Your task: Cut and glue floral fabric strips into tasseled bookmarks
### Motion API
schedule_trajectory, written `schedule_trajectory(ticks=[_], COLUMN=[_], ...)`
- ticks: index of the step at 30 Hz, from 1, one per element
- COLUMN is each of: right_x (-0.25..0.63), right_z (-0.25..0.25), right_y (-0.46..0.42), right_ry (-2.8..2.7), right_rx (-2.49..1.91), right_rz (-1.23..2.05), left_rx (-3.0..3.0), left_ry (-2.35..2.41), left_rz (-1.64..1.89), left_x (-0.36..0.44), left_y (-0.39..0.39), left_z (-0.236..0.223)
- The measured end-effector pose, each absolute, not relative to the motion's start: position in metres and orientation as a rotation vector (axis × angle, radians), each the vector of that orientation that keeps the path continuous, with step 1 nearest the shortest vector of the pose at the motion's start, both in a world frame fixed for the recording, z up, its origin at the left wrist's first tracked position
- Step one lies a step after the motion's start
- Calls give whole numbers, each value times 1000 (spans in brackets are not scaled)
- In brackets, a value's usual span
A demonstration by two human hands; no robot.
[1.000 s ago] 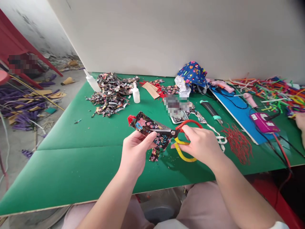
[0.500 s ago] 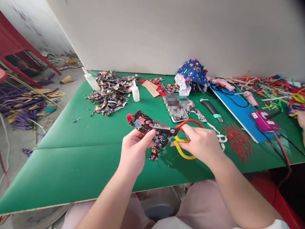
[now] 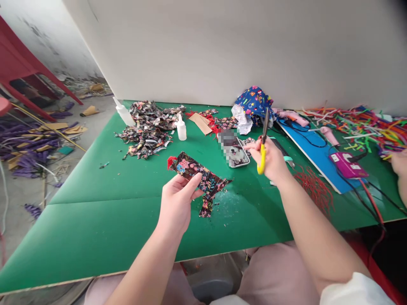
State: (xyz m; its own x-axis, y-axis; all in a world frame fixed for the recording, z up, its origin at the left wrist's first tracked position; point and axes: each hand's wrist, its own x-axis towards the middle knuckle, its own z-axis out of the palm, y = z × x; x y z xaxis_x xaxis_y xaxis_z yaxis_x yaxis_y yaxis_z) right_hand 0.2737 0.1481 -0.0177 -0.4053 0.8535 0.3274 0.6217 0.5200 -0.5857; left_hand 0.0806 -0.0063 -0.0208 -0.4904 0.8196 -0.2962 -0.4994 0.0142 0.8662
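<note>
My left hand [image 3: 178, 199] pinches a dark floral fabric piece [image 3: 199, 169] with a bit of red at its far left end. Just below it a small floral scrap [image 3: 206, 206] lies on the green table; whether the two touch is unclear. In my right hand [image 3: 273, 163] are scissors [image 3: 262, 159] with yellow and red handles, their blades pointing up and away. The hand is raised beside a white-framed phone [image 3: 238, 154], which shows a white dog. Its extended fingers come close to the phone's edge; contact cannot be told.
A heap of floral scraps [image 3: 146, 127] and two white squeeze bottles [image 3: 181, 129] stand at the back left. To the right are red threads [image 3: 313, 190], a blue board [image 3: 313, 148], a purple box [image 3: 348, 163] with cables, and another person's hand [image 3: 399, 163].
My right hand has taken the scissors off the floral fabric, moved up and right, and turned the blades upward. My left hand still holds the fabric in nearly the same place.
</note>
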Motion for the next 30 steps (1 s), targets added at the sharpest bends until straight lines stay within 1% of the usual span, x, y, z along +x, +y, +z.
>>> schedule_trajectory(ticks=[3,5,17,25,30], right_x=[272,268,255,263,265], right_z=[-25,-28,-40,-34,-16], right_y=[190,204,207,199,163], right_ry=[-2247,-2302,-2383,-2181,-2031], right_rx=[-1195,-1205,-1218,-1101,-1035], right_rz=[516,508,452,667,830], left_rx=[371,375,383,391,395], left_ry=[1295,1296,1305,1293,1311], left_rz=[1649,1641,1618,1623,1623], left_x=[79,78,77,77,76], left_y=[-6,-7,-7,-6,-7], left_z=[-21,-21,-21,-20,-21])
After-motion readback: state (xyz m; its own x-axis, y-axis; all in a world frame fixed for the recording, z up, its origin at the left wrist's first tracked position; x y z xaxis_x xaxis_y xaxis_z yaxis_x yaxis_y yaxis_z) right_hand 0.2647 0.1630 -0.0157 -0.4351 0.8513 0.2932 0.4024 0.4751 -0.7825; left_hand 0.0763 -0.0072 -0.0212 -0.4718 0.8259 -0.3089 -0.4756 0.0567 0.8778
